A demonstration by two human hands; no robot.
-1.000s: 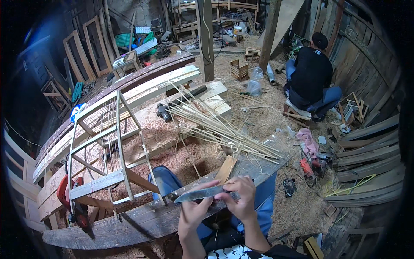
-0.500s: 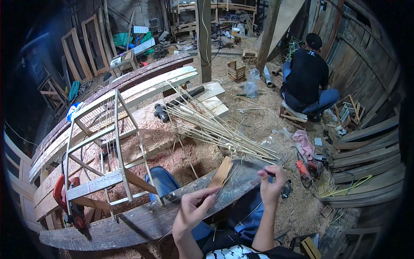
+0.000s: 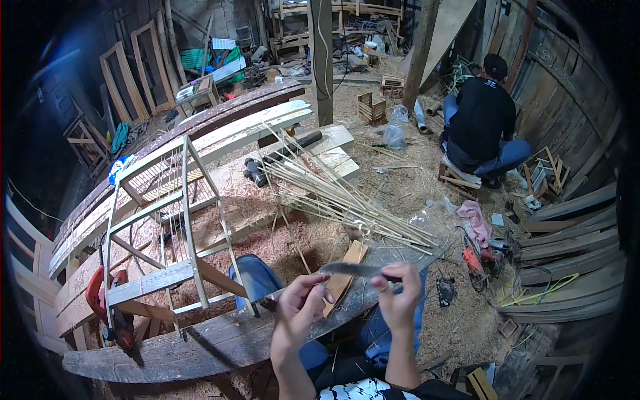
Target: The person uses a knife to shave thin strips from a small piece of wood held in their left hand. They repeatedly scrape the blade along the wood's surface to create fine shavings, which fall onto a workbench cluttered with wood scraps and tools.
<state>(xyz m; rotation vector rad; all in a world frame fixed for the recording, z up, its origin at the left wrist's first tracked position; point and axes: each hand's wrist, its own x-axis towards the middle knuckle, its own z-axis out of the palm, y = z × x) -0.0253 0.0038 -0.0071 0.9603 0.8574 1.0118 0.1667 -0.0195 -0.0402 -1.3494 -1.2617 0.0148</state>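
Observation:
My right hand (image 3: 399,297) is closed around the handle of a knife, and its dark blade (image 3: 358,269) points left. My left hand (image 3: 298,312) is pinched close to the blade's tip; whatever lies between its fingers is too small to make out. Beneath the blade, a flat brown piece of wood (image 3: 351,259) rests on the dark weathered plank (image 3: 200,353) across my lap. A bundle of thin pale bamboo strips (image 3: 353,207) lies just beyond my hands. To the left stands a slatted wooden cage frame (image 3: 151,283).
A hammer (image 3: 254,172) lies on the pale boards beyond the frame. A red power tool (image 3: 97,293) sits at the far left, and a red grinder (image 3: 473,262) on the shavings at right. Another person (image 3: 481,120) sits at the upper right, back turned. Curved planks (image 3: 573,267) are stacked at the right.
The knife has moved left and its blade now crosses above the brown wood, near my left fingers. My hands have come closer together.

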